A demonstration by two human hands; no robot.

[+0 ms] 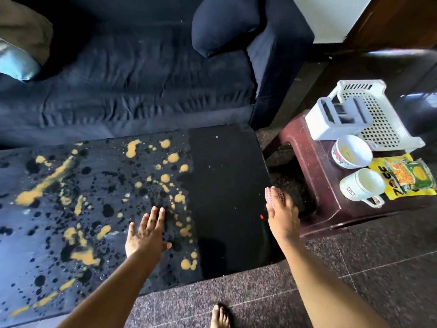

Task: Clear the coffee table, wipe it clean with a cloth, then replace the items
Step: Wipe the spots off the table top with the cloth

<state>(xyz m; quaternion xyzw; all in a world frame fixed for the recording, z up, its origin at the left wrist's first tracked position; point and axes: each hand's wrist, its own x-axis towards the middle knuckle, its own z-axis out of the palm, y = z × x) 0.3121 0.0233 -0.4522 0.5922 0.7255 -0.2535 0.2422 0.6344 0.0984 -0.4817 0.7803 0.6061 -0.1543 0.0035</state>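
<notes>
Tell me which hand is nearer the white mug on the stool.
Right. The right hand, holding the pink cloth, is at the right edge of the coffee table, left of the white mug. The left hand rests farther left on its spattered top.

Dim daylight, glossy table glare, wide-angle edge bending.
</notes>
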